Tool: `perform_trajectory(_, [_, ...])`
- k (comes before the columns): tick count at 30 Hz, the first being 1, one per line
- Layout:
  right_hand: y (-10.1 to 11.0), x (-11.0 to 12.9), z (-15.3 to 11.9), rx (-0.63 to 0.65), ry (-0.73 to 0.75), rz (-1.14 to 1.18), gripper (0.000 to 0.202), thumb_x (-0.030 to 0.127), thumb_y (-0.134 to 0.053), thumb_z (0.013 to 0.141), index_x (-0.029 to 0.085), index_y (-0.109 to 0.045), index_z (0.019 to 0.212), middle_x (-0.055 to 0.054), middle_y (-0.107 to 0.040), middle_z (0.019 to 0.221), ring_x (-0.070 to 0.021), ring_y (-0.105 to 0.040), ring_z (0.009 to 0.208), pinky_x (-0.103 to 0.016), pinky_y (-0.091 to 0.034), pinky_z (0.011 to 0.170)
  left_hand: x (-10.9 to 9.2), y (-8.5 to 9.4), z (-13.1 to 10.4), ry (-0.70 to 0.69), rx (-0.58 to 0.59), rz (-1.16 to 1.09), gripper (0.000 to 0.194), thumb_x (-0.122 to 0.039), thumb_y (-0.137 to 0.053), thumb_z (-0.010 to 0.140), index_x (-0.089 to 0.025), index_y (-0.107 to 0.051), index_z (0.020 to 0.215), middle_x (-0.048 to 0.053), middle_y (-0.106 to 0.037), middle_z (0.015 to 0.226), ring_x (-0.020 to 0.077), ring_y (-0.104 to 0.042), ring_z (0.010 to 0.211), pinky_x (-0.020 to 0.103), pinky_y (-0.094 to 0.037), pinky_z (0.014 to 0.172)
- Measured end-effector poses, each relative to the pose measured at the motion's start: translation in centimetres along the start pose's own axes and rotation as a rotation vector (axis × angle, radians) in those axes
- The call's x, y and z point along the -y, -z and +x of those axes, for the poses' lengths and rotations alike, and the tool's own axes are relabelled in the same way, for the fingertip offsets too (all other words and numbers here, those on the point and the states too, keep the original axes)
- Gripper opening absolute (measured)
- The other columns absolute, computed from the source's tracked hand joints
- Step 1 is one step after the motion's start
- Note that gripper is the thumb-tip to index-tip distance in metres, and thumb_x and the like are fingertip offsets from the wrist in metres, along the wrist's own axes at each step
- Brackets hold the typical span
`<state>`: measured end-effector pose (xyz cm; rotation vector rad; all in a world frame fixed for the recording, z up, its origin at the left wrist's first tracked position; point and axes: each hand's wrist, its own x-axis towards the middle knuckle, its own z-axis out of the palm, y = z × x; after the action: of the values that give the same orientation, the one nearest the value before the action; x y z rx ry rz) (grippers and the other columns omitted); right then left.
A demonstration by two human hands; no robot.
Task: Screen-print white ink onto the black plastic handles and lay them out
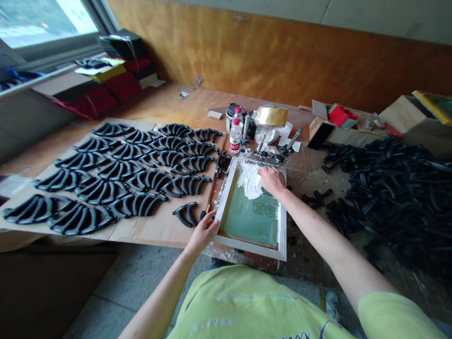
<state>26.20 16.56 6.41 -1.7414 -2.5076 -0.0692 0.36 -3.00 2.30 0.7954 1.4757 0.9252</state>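
Observation:
A screen printing frame (253, 247) with green mesh lies in front of me, hinged to metal clamps (265, 158) at its far end. White ink (250, 181) is smeared over the far part of the mesh. My right hand (272, 181) is closed at the ink's right edge; whatever its fingers grip is hidden beneath them. At the frame's left edge, my left hand (206, 228) has its fingers stretched out and apart, seemingly touching the wood. Close to it lie a few curved black handles (186, 212). What is under the frame cannot be seen.
Rows of black handles (99, 177) cover a cardboard sheet (154, 233) on the left. A large heap of black pieces (407, 206) is at right. Behind the frame stand a red-capped bottle (235, 136), a tape roll (271, 116) and a tub (230, 114). Boxes (321, 125) sit back right.

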Motion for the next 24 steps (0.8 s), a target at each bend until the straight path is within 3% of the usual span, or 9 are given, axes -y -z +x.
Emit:
perform_trajectory(2, [-0.3, 1.0, -1.2, 0.002, 0.072, 0.016, 0.023, 0.010, -0.045, 0.086, 0.010, -0.064, 0.099, -0.016, -0.067, 0.099, -0.0263, -0.057, 0.094, -0.034, -0.043, 0.081, -0.1, 0.0, -0.1, 0.004, 0.006, -0.009, 0.083, -0.062, -0.072, 0.061, -0.014, -0.060, 0.128, 0.002, -0.064, 0.073, 0.0156, -0.057, 0.062, 0.024, -0.040, 0.053])
perform_trajectory(5, [-0.1, 1.5, -3.5, 0.020, 0.300, 0.074, 0.021, 0.009, -0.045, 0.085, 0.013, -0.065, 0.090, -0.014, -0.066, 0.091, -0.0256, -0.056, 0.091, -0.034, -0.042, 0.079, 0.1, 0.2, 0.1, 0.006, 0.035, -0.019, 0.084, -0.062, -0.072, 0.063, -0.014, -0.056, 0.131, 0.002, -0.064, 0.075, 0.0150, -0.056, 0.063, 0.023, -0.040, 0.055])
perform_trajectory(10, [1.3, -0.4, -4.6, 0.072, 0.582, 0.227, 0.018, 0.011, -0.048, 0.085, 0.016, -0.065, 0.087, -0.010, -0.064, 0.086, -0.0229, -0.055, 0.087, -0.032, -0.042, 0.077, 0.5, 0.2, 0.2, 0.012, 0.051, -0.017, 0.085, -0.061, -0.071, 0.066, -0.014, -0.052, 0.134, 0.000, -0.062, 0.077, 0.0142, -0.055, 0.066, 0.023, -0.040, 0.058])
perform_trajectory(16, [0.7, -0.2, -4.2, -0.044, 0.377, 0.265, 0.023, 0.006, -0.045, 0.086, 0.016, -0.066, 0.089, -0.011, -0.064, 0.095, -0.0245, -0.054, 0.098, -0.034, -0.044, 0.085, -0.1, 0.1, -0.2, 0.000, 0.039, 0.006, 0.084, -0.060, -0.069, 0.068, -0.011, -0.053, 0.134, 0.000, -0.060, 0.074, 0.0133, -0.053, 0.063, 0.023, -0.038, 0.055])
perform_trajectory(20, [0.3, -0.1, -5.8, 0.012, 0.450, 0.299, 0.022, 0.011, -0.046, 0.091, 0.014, -0.067, 0.096, -0.011, -0.065, 0.103, -0.0245, -0.055, 0.103, -0.034, -0.045, 0.092, -0.2, 0.2, -0.3, -0.013, 0.045, 0.012, 0.081, -0.060, -0.068, 0.071, -0.013, -0.053, 0.135, 0.001, -0.060, 0.076, 0.0136, -0.053, 0.064, 0.023, -0.038, 0.055])
perform_trajectory(24, [1.8, -0.8, -2.8, -0.049, 0.312, 0.379, 0.018, 0.024, -0.058, 0.092, 0.019, -0.065, 0.108, -0.007, -0.067, 0.102, -0.0217, -0.060, 0.096, -0.032, -0.047, 0.088, -1.6, 0.6, -1.2, -0.019, 0.069, 0.020, 0.081, -0.059, -0.068, 0.073, -0.015, -0.049, 0.139, 0.001, -0.060, 0.077, 0.0126, -0.053, 0.062, 0.022, -0.036, 0.053])
